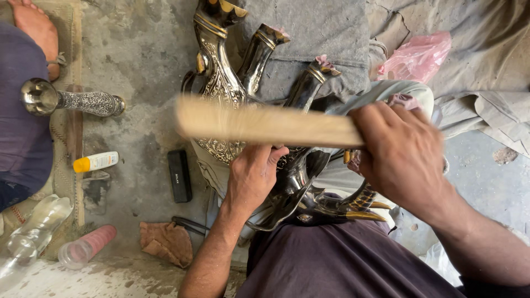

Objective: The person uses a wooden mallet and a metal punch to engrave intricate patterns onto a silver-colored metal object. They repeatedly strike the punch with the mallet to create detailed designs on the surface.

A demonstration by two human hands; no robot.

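Both hands are seen at work over the lap. By the right hand (403,157) a long pale wooden stick (265,124) is gripped at one end, fingers closed round it; the stick is blurred, so its far end is hard to make out. By the left hand (254,176) an engraved dark metal ewer (287,182) is clasped from below the stick, fingers wrapped on its body. The ewer lies tilted across the lap, partly hidden behind both hands and the stick; gold-tipped curved parts (364,207) are seen just below the right hand.

Beyond the hands, three more tall metal necks (221,55) are leaned together against a grey cloth (314,27), their tops cut off by the picture's edge. A pink plastic bag (417,55) lies above the right hand on crumpled grey cloth.

A rough, stained concrete floor (143,55) serves as the working ground. Left of the left hand, a small black box (179,175) lies near, and a brown rag (165,241) below it. Farther left are found a yellow-capped white tube (95,161), an engraved metal vase lying on its side (72,100), a pink-and-clear plastic cup tipped over (85,245), and a clear plastic bottle (33,229), partly cut off. Another person's foot (36,30) and dark clothing are seen at the far left edge, on a woven mat (63,154).
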